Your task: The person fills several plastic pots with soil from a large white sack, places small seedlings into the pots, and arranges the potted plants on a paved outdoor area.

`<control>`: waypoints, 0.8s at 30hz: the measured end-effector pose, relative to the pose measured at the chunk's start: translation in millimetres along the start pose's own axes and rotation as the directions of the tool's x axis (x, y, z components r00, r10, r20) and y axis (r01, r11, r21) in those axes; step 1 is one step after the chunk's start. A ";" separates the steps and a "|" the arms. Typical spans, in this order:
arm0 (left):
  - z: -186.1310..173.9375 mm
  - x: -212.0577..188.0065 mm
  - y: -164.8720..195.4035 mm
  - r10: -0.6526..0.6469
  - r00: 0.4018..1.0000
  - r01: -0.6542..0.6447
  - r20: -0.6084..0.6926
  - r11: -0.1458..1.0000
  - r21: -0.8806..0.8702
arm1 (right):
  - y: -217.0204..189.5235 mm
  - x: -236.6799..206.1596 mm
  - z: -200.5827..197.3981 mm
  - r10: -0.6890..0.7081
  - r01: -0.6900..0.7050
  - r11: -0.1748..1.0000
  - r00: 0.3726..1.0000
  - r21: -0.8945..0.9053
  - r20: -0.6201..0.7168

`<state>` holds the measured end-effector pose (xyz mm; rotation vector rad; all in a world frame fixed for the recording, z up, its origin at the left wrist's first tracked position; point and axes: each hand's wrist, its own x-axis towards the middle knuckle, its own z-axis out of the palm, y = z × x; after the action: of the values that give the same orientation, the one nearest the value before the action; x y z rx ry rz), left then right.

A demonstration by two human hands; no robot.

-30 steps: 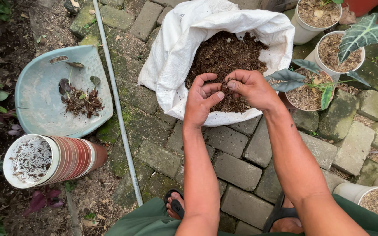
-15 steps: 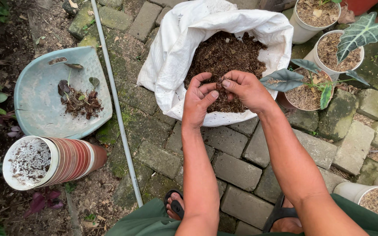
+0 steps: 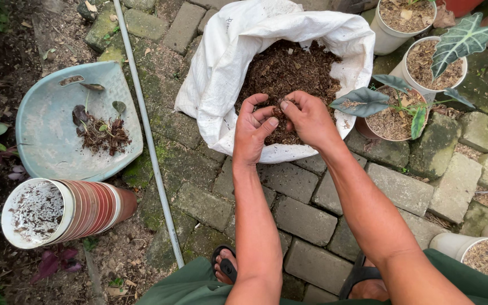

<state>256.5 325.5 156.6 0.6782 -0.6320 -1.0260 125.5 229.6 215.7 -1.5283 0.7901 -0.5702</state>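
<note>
Mossy paving [image 3: 306,220]: white sack [image 3: 221,73] of dark potting mix [image 3: 295,68]; left hand [image 3: 253,133] and right hand [image 3: 310,117] above it, fingers pinching a clump together, crumbling it.

The left hand [image 3: 253,131] and right hand [image 3: 307,117] have drawn closer, fingers now meeting over the soil [image 3: 289,68].

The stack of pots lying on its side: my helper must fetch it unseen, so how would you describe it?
Start at the white sack of soil under the hands, then cross the thin pipe to the pale blue tray. Just below lies the stack of pots, the only pots tipped over, nested, terracotta-coloured behind a white rim.
</note>
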 end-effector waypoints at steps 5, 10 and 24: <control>-3.3 -1.2 -0.1 0.014 0.999 -0.015 -0.045 0.999 -0.031 | -10.0 -0.3 -4.1 -0.006 0.004 1.000 0.998 0.027 0.067; -2.5 0.7 8.5 -0.050 0.995 0.056 -0.085 0.996 0.076 | -10.1 0.0 -16.5 -0.127 0.142 0.986 0.978 -0.085 0.163; 54.6 4.0 30.3 0.129 0.946 0.131 -0.298 0.689 0.713 | -6.3 1.5 -14.8 -0.114 0.113 0.983 0.994 -0.143 0.005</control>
<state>234.0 321.4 214.7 1.5282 -0.7426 -0.6016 116.3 218.9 223.5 -1.7135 0.7638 -0.6108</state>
